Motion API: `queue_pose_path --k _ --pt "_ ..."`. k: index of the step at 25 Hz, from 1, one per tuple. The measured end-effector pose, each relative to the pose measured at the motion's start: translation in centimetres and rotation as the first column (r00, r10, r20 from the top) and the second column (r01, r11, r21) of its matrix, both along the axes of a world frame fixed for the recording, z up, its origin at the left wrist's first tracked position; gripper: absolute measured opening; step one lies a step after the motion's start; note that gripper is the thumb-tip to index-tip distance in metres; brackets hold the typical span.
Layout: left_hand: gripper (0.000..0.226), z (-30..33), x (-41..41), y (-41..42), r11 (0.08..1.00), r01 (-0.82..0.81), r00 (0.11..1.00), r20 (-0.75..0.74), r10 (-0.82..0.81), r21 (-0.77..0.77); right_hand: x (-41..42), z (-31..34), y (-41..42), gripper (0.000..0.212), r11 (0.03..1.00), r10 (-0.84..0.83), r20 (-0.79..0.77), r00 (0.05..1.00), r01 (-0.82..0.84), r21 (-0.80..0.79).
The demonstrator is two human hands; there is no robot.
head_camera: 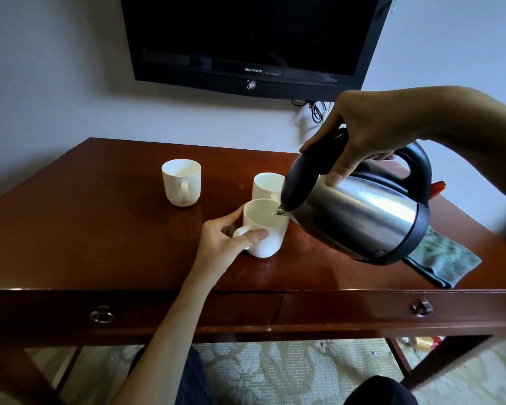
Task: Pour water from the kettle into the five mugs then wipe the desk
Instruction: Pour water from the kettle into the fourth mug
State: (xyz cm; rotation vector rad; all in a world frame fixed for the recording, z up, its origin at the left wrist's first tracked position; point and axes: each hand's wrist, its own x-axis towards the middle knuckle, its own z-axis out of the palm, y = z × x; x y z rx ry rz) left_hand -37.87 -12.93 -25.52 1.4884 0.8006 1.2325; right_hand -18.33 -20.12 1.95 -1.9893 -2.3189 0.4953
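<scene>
- While water is being tipped from the kettle (360, 217), the pouring step is judged to be in hand, with the wiping not yet begun.
- Nearest, the front mug (263, 229) is steadied on the desk (100, 244) by the left hand (225, 244), whose thumb and fingers are curled about its handle side.
- Just above that mug's rim the kettle's spout is held, the steel body tilted down to the left; the black handle is gripped by the right hand (371, 133), fingers wrapped around it.
- A folded grey cloth (447, 261) is seen on the desk's right side, partly hidden under the kettle, untouched.
- Behind the front mug a second mug (266, 185) is set just beside it, and a third mug (181, 181) stands apart to the left.
- Only three mugs are shown; the others cannot be found in view.
- Next, the kettle is expected to need levelling before the mug overfills, then carrying to the second mug.
- Farthest, a dark television (251, 39) is mounted on the wall.
</scene>
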Motion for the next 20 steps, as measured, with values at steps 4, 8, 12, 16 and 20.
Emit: queue_pose_path --k 4,8,12,16,20 --pt "0.065 0.3 0.1 -0.2 1.0 0.005 1.0 -0.002 -0.005 -0.012 0.2 -0.1 -0.1 0.058 1.0 0.023 0.003 1.0 -0.023 -0.005" --pt "0.073 0.3 -0.1 -0.2 1.0 0.015 1.0 -0.003 -0.015 -0.024 -0.1 -0.1 0.1 0.059 1.0 0.029 0.007 1.0 -0.029 -0.001" --pt "0.063 0.5 -0.1 -0.4 1.0 0.02 0.999 -0.036 -0.02 0.005 0.6 -0.8 -1.0 0.059 0.999 0.003 -0.043 0.999 -0.001 0.049" --pt "0.066 0.3 0.2 -0.8 0.996 -0.059 0.996 -0.064 0.063 0.06 2.6 -4.4 -3.8 0.058 0.969 -0.037 -0.282 0.959 0.103 0.224" --pt "0.071 0.2 -0.3 -2.1 0.963 -0.239 0.954 -0.155 0.257 0.125 3.9 -7.6 -5.9 0.049 0.914 0.001 -0.542 0.841 0.22 0.342"
